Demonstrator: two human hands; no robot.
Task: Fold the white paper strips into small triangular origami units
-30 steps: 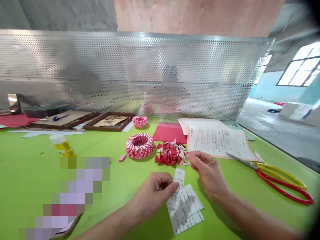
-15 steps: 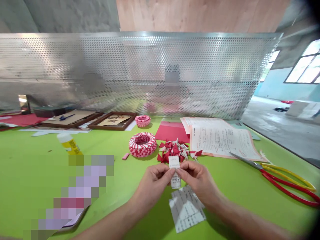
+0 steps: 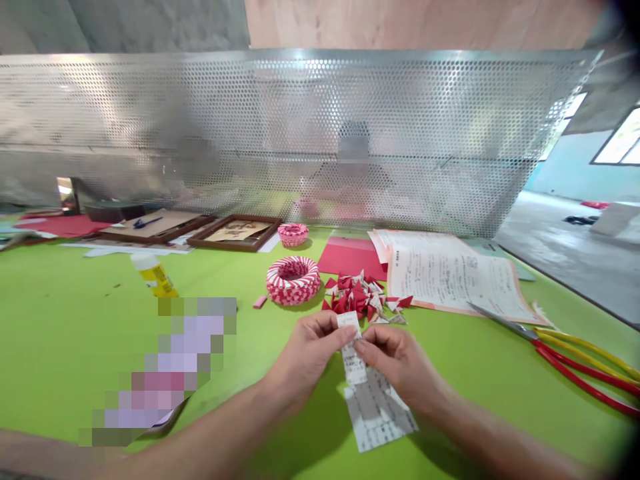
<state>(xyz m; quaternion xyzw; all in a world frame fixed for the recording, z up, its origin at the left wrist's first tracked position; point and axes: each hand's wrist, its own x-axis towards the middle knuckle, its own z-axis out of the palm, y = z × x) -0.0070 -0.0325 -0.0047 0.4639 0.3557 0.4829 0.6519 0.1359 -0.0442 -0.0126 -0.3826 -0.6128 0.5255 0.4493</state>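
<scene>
My left hand point(image 3: 310, 353) and my right hand point(image 3: 397, 363) both pinch a small printed white paper slip point(image 3: 351, 347) above the green table point(image 3: 75, 320). Under them lie a few more white printed slips point(image 3: 380, 413). Just beyond my hands sits a heap of small folded red and white paper triangles point(image 3: 363, 300). A red and white ring made of folded paper pieces point(image 3: 293, 280) stands left of the heap.
Red and yellow handled scissors point(image 3: 575, 353) lie at the right, beside printed sheets point(image 3: 450, 273) and red paper point(image 3: 350, 257). A smaller pink ring point(image 3: 293, 234), framed pictures point(image 3: 235, 233), a glue bottle point(image 3: 155, 277) and a perforated metal screen point(image 3: 300, 133) are further back.
My right hand came back from the triangle heap and joined my left hand on the slip. Both hands now hold it closer together above the stack.
</scene>
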